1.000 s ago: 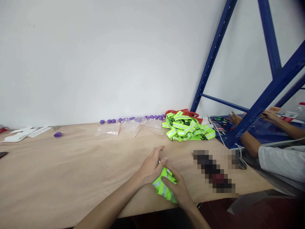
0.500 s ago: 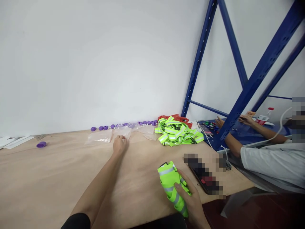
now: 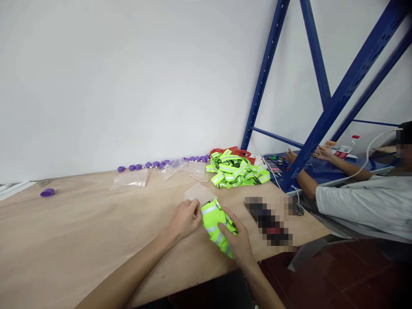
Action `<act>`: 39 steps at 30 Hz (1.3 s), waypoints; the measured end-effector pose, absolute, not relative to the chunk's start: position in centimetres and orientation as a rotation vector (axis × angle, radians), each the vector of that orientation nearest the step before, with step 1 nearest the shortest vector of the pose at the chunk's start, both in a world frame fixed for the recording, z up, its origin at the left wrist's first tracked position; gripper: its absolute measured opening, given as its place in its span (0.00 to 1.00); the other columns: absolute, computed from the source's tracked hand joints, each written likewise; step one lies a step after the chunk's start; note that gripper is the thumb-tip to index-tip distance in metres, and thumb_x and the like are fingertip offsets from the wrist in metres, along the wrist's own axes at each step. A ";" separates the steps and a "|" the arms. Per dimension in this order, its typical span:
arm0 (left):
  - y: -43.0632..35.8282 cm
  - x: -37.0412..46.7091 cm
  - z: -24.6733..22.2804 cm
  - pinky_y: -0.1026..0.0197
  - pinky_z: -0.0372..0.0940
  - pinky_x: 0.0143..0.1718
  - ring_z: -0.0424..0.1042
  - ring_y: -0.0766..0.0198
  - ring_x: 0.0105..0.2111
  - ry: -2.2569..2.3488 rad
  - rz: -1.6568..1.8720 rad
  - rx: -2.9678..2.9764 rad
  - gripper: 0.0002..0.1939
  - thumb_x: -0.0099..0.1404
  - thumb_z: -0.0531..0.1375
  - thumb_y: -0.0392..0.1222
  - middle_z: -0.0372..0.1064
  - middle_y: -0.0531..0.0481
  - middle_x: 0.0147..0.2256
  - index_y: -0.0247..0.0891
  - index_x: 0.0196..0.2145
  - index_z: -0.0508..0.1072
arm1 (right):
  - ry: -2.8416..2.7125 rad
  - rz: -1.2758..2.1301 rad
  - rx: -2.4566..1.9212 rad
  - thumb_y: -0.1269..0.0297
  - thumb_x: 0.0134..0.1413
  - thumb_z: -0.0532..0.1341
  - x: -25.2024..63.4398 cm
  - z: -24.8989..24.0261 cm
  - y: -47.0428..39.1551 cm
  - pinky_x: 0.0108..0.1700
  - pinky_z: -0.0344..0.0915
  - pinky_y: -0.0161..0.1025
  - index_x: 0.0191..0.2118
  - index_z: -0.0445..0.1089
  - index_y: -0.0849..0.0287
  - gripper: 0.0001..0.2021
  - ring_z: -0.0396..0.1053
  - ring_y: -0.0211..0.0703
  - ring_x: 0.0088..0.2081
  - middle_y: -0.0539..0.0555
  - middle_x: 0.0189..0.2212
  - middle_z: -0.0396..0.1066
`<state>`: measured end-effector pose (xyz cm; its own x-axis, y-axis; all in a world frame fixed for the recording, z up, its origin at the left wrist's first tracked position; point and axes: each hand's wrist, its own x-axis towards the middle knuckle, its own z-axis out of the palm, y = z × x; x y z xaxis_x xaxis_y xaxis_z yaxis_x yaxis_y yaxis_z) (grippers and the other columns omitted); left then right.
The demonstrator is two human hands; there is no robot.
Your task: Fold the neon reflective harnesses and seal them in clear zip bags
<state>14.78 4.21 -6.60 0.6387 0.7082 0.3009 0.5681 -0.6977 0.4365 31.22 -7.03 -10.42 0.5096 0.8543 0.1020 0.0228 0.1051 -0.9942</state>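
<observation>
My right hand [image 3: 236, 236] is wrapped round a folded neon-yellow reflective vest [image 3: 214, 221] with silver bands and black edging, held low over the front of the table. Close beside the vest's left end, my left hand [image 3: 186, 219] has its fingers pinched on a clear plastic bag [image 3: 200, 193], which spreads out behind both hands. A tangled pile of the same neon reflective vests [image 3: 236, 169] lies at the back of the table. More clear plastic bags [image 3: 130, 179] lie flat along the wall side.
Several small purple containers [image 3: 131, 167] line the wall, and a single purple piece [image 3: 47, 192] lies far left. A phone-like dark object [image 3: 270, 225], partly pixelated, rests to the right. Past the blue rack post [image 3: 309, 137], another person's arms [image 3: 305, 182] work at a blue table.
My left hand has come from the row of bags toward me and to the right, bringing one bag beside the vest. The right hand still holds the vest.
</observation>
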 end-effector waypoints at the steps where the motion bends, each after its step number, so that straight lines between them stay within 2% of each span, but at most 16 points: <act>1: 3.8 14.8 -6.3 0.59 0.59 0.32 0.67 0.58 0.30 1.004 0.675 2.552 0.05 0.66 0.51 0.38 0.67 0.49 0.29 0.41 0.32 0.65 | -0.850 0.753 -1.332 0.53 0.46 0.69 31.1 -10.5 -7.0 0.55 0.70 0.51 0.55 0.74 0.61 0.30 0.71 0.58 0.55 0.62 0.54 0.74; 4: 3.2 14.8 -5.5 0.58 0.60 0.34 0.67 0.58 0.32 0.884 0.698 2.568 0.08 0.69 0.48 0.38 0.67 0.48 0.31 0.41 0.33 0.63 | -0.868 0.791 -1.333 0.54 0.44 0.69 31.0 -10.7 -7.1 0.57 0.68 0.52 0.53 0.76 0.60 0.28 0.70 0.59 0.56 0.61 0.55 0.73; 7: 3.0 14.6 -4.9 0.57 0.60 0.39 0.66 0.57 0.35 0.696 0.652 2.628 0.07 0.68 0.49 0.37 0.67 0.48 0.32 0.41 0.32 0.63 | -0.902 0.815 -1.337 0.56 0.43 0.70 30.9 -10.6 -7.2 0.57 0.68 0.53 0.50 0.77 0.59 0.26 0.71 0.58 0.54 0.60 0.52 0.75; 11: 2.3 13.8 -4.6 0.56 0.59 0.40 0.66 0.57 0.36 0.489 0.571 2.728 0.08 0.71 0.48 0.38 0.67 0.47 0.33 0.41 0.33 0.63 | -0.834 0.787 -1.320 0.55 0.44 0.70 30.7 -10.5 -7.3 0.54 0.70 0.52 0.50 0.76 0.61 0.26 0.72 0.59 0.53 0.61 0.51 0.76; 13: 1.9 13.5 -4.5 0.55 0.58 0.40 0.65 0.56 0.36 0.439 0.553 2.792 0.10 0.73 0.46 0.39 0.66 0.46 0.34 0.40 0.34 0.64 | -0.795 0.761 -1.286 0.55 0.45 0.70 30.5 -10.9 -7.3 0.53 0.71 0.49 0.53 0.74 0.61 0.28 0.72 0.58 0.52 0.61 0.52 0.75; 16: 1.5 13.1 -4.4 0.53 0.56 0.42 0.64 0.56 0.36 0.424 0.564 2.885 0.12 0.74 0.44 0.38 0.66 0.46 0.34 0.40 0.35 0.64 | -0.740 0.790 -1.203 0.55 0.47 0.70 30.3 -11.5 -7.3 0.48 0.73 0.46 0.64 0.63 0.57 0.38 0.74 0.53 0.49 0.60 0.52 0.74; 18: 1.3 12.9 -4.5 0.53 0.56 0.43 0.63 0.57 0.37 0.387 0.582 2.930 0.11 0.74 0.45 0.37 0.67 0.46 0.34 0.39 0.36 0.64 | -0.718 0.832 -1.168 0.55 0.47 0.71 30.3 -11.9 -7.2 0.47 0.74 0.44 0.67 0.59 0.55 0.41 0.75 0.52 0.48 0.59 0.53 0.74; 21: 0.9 12.4 -5.2 0.52 0.56 0.44 0.64 0.57 0.37 0.320 0.645 2.911 0.09 0.73 0.47 0.36 0.68 0.46 0.35 0.39 0.37 0.65 | -0.734 0.824 -1.177 0.55 0.44 0.72 30.4 -12.0 -7.2 0.51 0.72 0.45 0.58 0.71 0.58 0.33 0.72 0.55 0.53 0.60 0.54 0.73; 23: 0.7 12.0 -6.4 0.53 0.58 0.43 0.65 0.58 0.37 0.407 0.821 2.722 0.07 0.72 0.51 0.39 0.68 0.47 0.34 0.39 0.35 0.65 | -0.722 0.807 -1.174 0.54 0.44 0.72 30.5 -11.9 -7.3 0.52 0.71 0.47 0.54 0.74 0.59 0.29 0.72 0.57 0.52 0.60 0.52 0.75; 25: 0.7 11.9 -8.0 0.56 0.61 0.41 0.67 0.59 0.36 0.652 1.111 2.268 0.09 0.69 0.58 0.46 0.67 0.48 0.34 0.39 0.35 0.64 | -0.684 0.784 -1.156 0.53 0.45 0.72 30.3 -12.0 -7.5 0.50 0.72 0.48 0.55 0.74 0.59 0.30 0.73 0.57 0.50 0.60 0.50 0.76; 27: 0.9 12.4 -9.7 0.57 0.65 0.39 0.70 0.58 0.37 0.869 1.307 1.620 0.19 0.60 0.67 0.53 0.69 0.47 0.38 0.40 0.39 0.65 | -0.664 0.760 -1.143 0.53 0.45 0.72 30.0 -12.1 -7.6 0.50 0.72 0.46 0.55 0.74 0.58 0.30 0.74 0.56 0.50 0.60 0.50 0.76; 29: 1.0 13.5 -10.6 0.55 0.69 0.42 0.74 0.54 0.42 0.874 1.289 1.098 0.32 0.52 0.70 0.59 0.72 0.43 0.45 0.40 0.47 0.66 | -0.693 0.768 -1.136 0.54 0.45 0.72 29.4 -12.2 -7.7 0.49 0.73 0.45 0.54 0.74 0.58 0.29 0.74 0.55 0.49 0.60 0.50 0.76; 31: 0.7 14.8 -10.7 0.52 0.70 0.44 0.75 0.49 0.47 0.793 1.183 0.863 0.37 0.49 0.71 0.61 0.74 0.39 0.47 0.38 0.50 0.68 | -0.759 0.803 -1.123 0.54 0.44 0.71 28.8 -12.4 -7.7 0.49 0.73 0.45 0.53 0.75 0.59 0.28 0.75 0.55 0.48 0.60 0.49 0.77; 33: 0.1 15.7 -10.2 0.52 0.71 0.46 0.75 0.47 0.47 0.763 1.125 0.840 0.36 0.48 0.73 0.59 0.76 0.39 0.46 0.36 0.49 0.72 | -0.815 0.818 -1.109 0.54 0.45 0.71 28.5 -12.5 -7.7 0.49 0.73 0.45 0.53 0.75 0.59 0.27 0.75 0.55 0.48 0.59 0.49 0.77; 36: -0.8 16.1 -9.6 0.54 0.72 0.44 0.77 0.47 0.44 0.782 1.086 0.934 0.31 0.45 0.75 0.53 0.79 0.40 0.42 0.32 0.43 0.77 | -0.836 0.761 -1.112 0.56 0.47 0.70 28.6 -12.7 -7.7 0.50 0.72 0.45 0.53 0.74 0.58 0.26 0.74 0.54 0.49 0.59 0.49 0.76; 39: -1.5 16.0 -10.0 0.54 0.73 0.41 0.78 0.46 0.40 0.796 1.028 0.980 0.29 0.45 0.75 0.53 0.80 0.39 0.39 0.29 0.39 0.79 | -0.866 0.693 -1.116 0.59 0.47 0.69 28.9 -12.8 -7.8 0.51 0.71 0.44 0.51 0.74 0.58 0.24 0.74 0.53 0.48 0.58 0.48 0.76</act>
<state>15.99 -1.50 -10.01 0.3257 0.9416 -0.0860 -0.3191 0.1951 0.9274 28.93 -7.79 -12.81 0.5016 0.8319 0.2374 -0.0492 0.3014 -0.9522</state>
